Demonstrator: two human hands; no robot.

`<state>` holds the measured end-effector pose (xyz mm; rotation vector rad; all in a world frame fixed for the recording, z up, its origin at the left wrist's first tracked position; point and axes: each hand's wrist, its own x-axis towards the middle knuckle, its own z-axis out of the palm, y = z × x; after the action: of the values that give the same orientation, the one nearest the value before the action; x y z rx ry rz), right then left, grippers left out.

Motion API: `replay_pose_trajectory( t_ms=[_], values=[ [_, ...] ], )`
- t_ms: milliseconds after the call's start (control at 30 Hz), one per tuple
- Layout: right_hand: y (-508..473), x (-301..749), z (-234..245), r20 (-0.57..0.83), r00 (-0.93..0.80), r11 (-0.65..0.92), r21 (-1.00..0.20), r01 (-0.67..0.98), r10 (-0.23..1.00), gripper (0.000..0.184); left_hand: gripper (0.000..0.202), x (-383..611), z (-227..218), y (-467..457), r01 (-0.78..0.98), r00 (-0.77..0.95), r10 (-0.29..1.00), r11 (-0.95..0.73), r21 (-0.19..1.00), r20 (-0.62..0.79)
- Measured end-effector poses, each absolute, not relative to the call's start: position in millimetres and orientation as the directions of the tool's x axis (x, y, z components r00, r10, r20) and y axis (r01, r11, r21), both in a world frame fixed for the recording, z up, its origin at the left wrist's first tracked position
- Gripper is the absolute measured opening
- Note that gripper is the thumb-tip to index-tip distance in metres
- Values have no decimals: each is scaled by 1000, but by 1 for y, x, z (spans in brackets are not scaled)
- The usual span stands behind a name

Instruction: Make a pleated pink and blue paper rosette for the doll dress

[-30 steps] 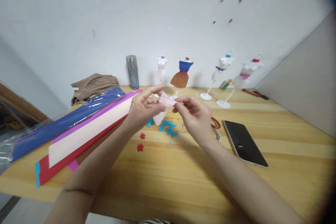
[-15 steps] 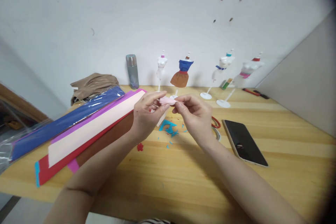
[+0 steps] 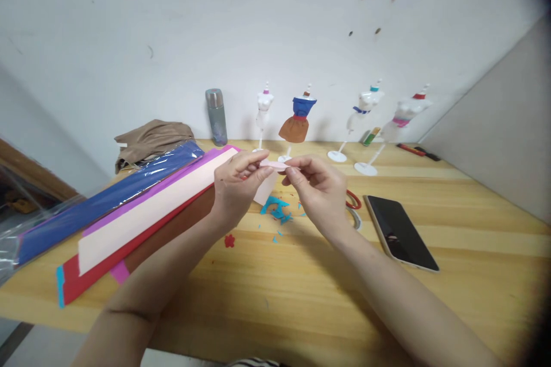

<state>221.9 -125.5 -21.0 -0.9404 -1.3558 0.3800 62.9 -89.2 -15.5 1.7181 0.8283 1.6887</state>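
Between my two hands a small piece of pale pink crepe paper point(image 3: 274, 165) is held up above the table. My left hand point(image 3: 237, 186) pinches its left end between thumb and fingers. At the right end, the thumb and forefinger of my right hand point(image 3: 321, 192) are closed on it. Below lies a pale sheet point(image 3: 266, 188), partly covered by my left hand. Blue paper scraps point(image 3: 276, 208) are scattered beneath the hands, and a red flower-shaped cutout point(image 3: 229, 241) rests nearer to me.
Coloured crepe paper sheets point(image 3: 150, 212) are stacked at left, by a brown cloth point(image 3: 152, 140) and a flask point(image 3: 216, 117). Several small mannequins stand at the back, one in a blue top and brown skirt point(image 3: 294, 129). At right lie a phone point(image 3: 402, 232) and scissors point(image 3: 354, 199).
My left hand has shifted slightly left, and the pink paper looks narrower and flatter between the fingers. More of the pale sheet underneath shows. My right hand stays nearly in place.
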Motion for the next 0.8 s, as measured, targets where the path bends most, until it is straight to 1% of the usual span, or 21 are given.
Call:
replay_pose_trajectory(
  t_ms=[133,267,333,533,700,800],
  values=[
    [-125,221,-20,630,231,587,-776,232,741,6,15,61,-13,-91,123,0,667,-739,662,745],
    [-127,221,-18,639,237,584,-768,265,732,8,14,60,-13,-92,203,8,634,-759,619,774],
    [-127,221,-18,660,230,587,-746,316,715,8,13,60,-13,-92,219,7,649,-743,632,761],
    [-129,223,-20,727,194,597,-662,453,659,7,10,61,-12,-92,199,29,745,-657,727,666],
    [-130,224,-18,798,143,617,-554,559,586,10,5,60,-8,-94,227,34,765,-633,740,643],
    [-131,225,-18,825,125,627,-509,590,551,12,4,60,-8,-95,259,16,748,-644,720,664]
  ],
)
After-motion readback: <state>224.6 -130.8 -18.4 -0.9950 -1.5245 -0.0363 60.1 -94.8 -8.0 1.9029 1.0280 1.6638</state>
